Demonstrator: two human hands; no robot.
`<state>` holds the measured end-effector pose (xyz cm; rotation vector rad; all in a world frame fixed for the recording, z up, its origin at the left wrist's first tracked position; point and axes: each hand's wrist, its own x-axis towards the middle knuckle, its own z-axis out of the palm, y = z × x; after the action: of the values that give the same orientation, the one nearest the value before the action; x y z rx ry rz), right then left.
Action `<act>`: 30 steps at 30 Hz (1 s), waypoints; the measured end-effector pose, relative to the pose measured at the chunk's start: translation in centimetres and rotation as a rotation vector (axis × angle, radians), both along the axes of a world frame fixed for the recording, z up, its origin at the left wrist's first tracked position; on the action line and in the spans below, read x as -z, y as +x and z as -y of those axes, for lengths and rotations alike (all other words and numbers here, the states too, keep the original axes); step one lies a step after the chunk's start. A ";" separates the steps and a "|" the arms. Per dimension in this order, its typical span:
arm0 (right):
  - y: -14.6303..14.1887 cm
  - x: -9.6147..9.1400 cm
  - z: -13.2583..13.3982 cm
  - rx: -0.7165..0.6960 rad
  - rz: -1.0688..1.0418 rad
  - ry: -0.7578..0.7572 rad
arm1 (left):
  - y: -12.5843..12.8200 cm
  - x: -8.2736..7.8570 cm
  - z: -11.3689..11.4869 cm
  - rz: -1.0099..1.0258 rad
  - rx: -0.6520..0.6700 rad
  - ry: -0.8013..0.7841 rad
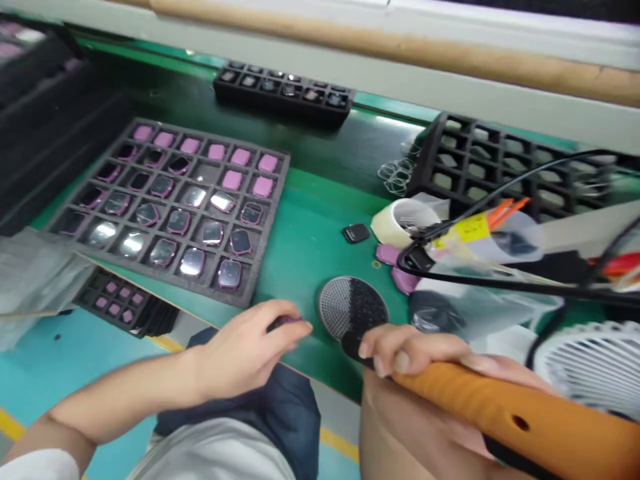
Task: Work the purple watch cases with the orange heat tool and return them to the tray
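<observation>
My left hand (255, 343) is closed in a pinch near the table's front edge. Between its fingers is a small dark piece with a purplish edge, like a watch case, mostly hidden. My right hand (420, 353) wraps round the front of a tool with a ribbed orange handle (500, 407) and a black end, pointing left. Close to that end is a round grey-and-black perforated disc (353, 307); whether it joins the tool I cannot tell. Left of my hands lies a grey foam tray (253, 270) of purple watch cases, some showing glossy dark faces, others plain purple.
A black tray (280, 107) of small parts stands at the back, another (425, 167) at the back right. A tape roll (395, 223), a black watch case (356, 233), a cable (490, 277) and a white slatted basket (595, 367) crowd the right. Dark foam trays (55, 140) are stacked left.
</observation>
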<state>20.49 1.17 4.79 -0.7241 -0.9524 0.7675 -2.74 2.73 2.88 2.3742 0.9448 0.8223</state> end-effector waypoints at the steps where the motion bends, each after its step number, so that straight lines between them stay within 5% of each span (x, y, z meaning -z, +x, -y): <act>1: 0.2 0.2 0.0 0.005 -0.005 -0.003 | -1.2 -0.8 -1.3 -0.021 -0.022 0.034; 5: -0.2 0.1 -0.2 0.000 -0.051 0.007 | -6.6 -4.3 -10.8 -0.203 -0.320 0.202; 8: -0.6 -0.2 -0.5 -0.007 -0.096 0.023 | -10.2 -5.4 -18.6 -0.380 -0.553 0.049; 10: -0.7 -0.3 -0.6 -0.019 -0.092 0.045 | -11.7 -5.1 -21.7 -0.423 -0.563 -0.019; 18: -0.7 -0.4 -1.0 -0.017 -0.091 0.026 | -12.3 -2.8 -22.8 -0.458 -0.591 -0.022; 25: -0.2 -2.5 -1.4 0.070 -0.086 -0.050 | -9.8 -4.4 -24.7 -0.684 -0.539 -0.050; 30: -0.3 -2.3 -1.5 0.119 -0.065 -0.113 | -9.3 -4.6 -26.2 -0.685 -0.458 -0.031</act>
<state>20.15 2.68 7.07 -0.8422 -0.8047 0.7400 -12.03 28.90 7.51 2.4781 1.7950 0.0977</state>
